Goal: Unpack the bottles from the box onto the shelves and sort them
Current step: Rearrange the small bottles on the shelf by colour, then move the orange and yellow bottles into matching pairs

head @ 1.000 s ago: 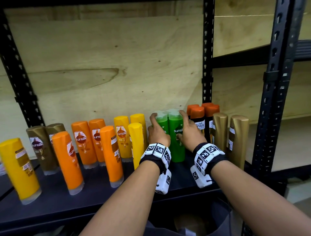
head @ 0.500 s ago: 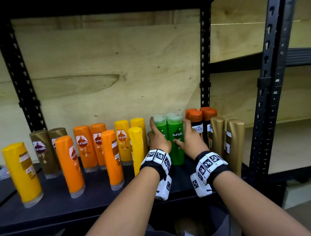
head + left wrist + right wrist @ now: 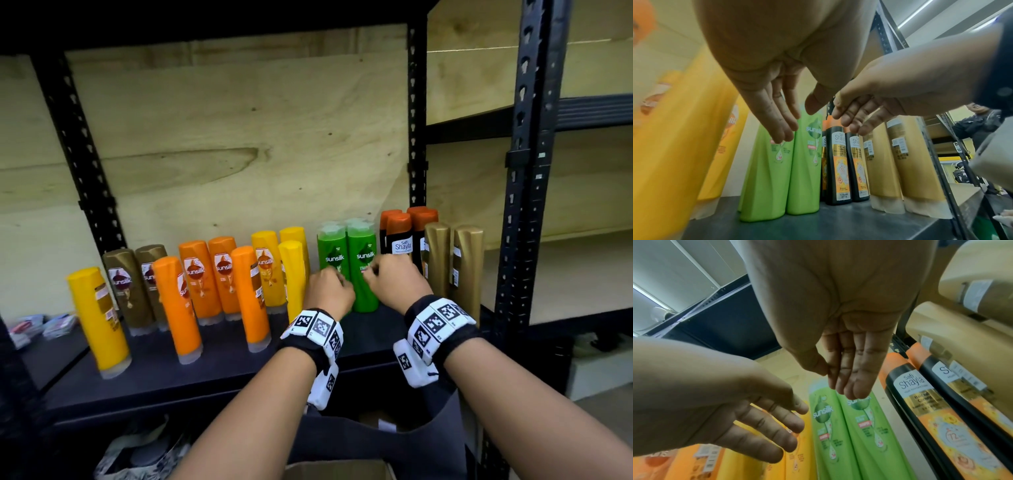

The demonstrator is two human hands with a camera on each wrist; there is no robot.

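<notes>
Two green Sunsilk bottles [image 3: 363, 255] stand upright side by side on the black shelf [image 3: 219, 363], between the yellow bottles and the black Shayla bottles. My left hand [image 3: 330, 291] hovers in front of the left green bottle [image 3: 766, 178]. My right hand [image 3: 394, 279] is in front of the right green bottle [image 3: 869, 434]. In the wrist views my left hand [image 3: 795, 125] and right hand [image 3: 838, 382] both have straight, relaxed fingers that hold nothing and stay just clear of the bottles.
Yellow, brown and orange bottles [image 3: 195, 274] stand in rows to the left. Black Shayla bottles [image 3: 399, 240] and gold bottles [image 3: 467, 263] stand to the right, by the black upright post [image 3: 524, 205]. A dark bag and a cardboard box [image 3: 342, 469] sit below the shelf.
Both hands have come off the tops of the green bottles and dropped lower in front of them. The two bottles stay upright on the shelf.
</notes>
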